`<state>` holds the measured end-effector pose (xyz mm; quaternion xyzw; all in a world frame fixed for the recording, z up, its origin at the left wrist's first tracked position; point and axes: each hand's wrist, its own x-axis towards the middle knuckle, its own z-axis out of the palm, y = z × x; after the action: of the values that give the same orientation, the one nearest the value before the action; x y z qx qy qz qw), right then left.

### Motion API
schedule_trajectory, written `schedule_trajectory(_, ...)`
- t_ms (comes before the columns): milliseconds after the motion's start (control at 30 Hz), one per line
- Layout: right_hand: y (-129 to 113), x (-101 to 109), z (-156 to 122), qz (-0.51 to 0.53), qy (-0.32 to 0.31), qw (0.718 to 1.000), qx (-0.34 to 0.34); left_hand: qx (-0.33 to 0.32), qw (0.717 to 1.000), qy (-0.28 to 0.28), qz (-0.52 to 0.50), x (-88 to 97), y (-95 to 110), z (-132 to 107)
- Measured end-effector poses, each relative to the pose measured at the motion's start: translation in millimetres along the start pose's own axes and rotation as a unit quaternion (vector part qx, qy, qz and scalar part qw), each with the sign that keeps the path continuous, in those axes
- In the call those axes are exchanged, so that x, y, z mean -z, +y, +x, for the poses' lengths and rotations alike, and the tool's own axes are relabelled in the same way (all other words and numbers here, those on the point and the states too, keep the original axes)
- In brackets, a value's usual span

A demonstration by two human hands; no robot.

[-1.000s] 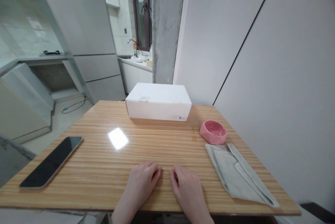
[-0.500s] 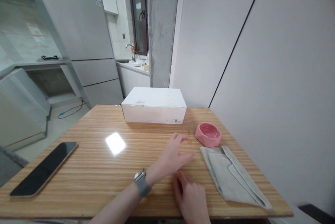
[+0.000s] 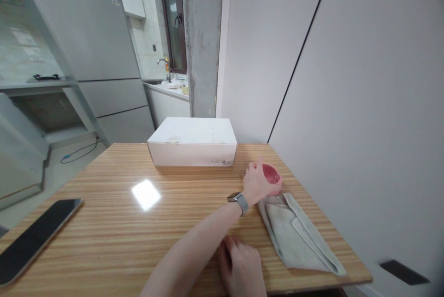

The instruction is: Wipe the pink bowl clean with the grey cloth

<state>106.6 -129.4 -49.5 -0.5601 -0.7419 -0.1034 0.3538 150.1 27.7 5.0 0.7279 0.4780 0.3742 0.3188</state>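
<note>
A pink faceted ashtray (image 3: 271, 174) stands on the right side of the table. My left hand (image 3: 255, 182), with a grey-banded watch (image 3: 239, 201) at the wrist, is at the ashtray's left and near side, its thumb and fingers set around the wall. The far fingertips are partly hidden. Close to the table's front edge rests my right hand (image 3: 243, 264) in a loose fist, and nothing shows in it. My left forearm passes over beside it. A folded beige cloth (image 3: 300, 237) lies just in front of the ashtray, to the right of both hands.
A white box (image 3: 192, 153) stands at the back of the wooden table (image 3: 114, 237). A dark phone (image 3: 38, 237) lies near the left edge. The white wall (image 3: 347, 102) runs along the right side. Behind are a fridge (image 3: 114, 98) and a sink counter.
My left hand has moved right and forward from above the table onto the ashtray, and its fingers have come around it. My right hand stays curled. The view has turned slightly right.
</note>
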Motion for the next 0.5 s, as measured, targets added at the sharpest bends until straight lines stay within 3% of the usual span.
schedule_trajectory(133, 2, -1, 1, 0.015, 0.011, 1.0, 0.003, -0.034, 0.997, 0.01, -0.064, 43.0, -15, -10)
schedule_trajectory(267, 3, -4, 0, 0.025, 0.013, 0.999, 0.018, -0.073, 0.991, -0.017, -0.111, 118.6, -42, -33)
schedule_trajectory(367, 4, -7, -2, 0.027, 0.006, 0.999, 0.024, -0.052, 0.992, -0.008, -0.114, 180.2, -64, -55)
schedule_trajectory(500, 2, -7, -4, 0.026, 0.023, 0.999, 0.019, 0.011, 0.99, 0.115, -0.082, 246.4, -99, -79)
